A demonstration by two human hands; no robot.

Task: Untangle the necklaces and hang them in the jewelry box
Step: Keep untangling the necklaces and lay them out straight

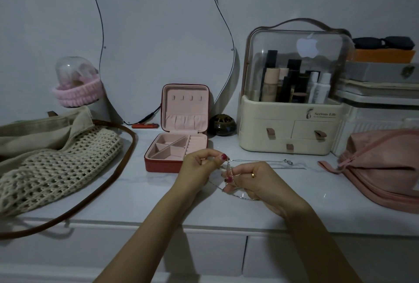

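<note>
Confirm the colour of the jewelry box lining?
Pale pink lining inside the jewelry box, with a red outer shell; the head view shows it clearly.

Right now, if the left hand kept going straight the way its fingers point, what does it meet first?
The left hand points right, toward the right hand. It would likely meet the right hand's fingers first; both already pinch the necklace between them. Depth is hard to judge.

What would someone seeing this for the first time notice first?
Probably the two hands at centre, left hand and right hand, pinching a thin silver necklace above the white tabletop. Just behind them, a red jewelry box stands open, its pink lid hooks bare.
</note>
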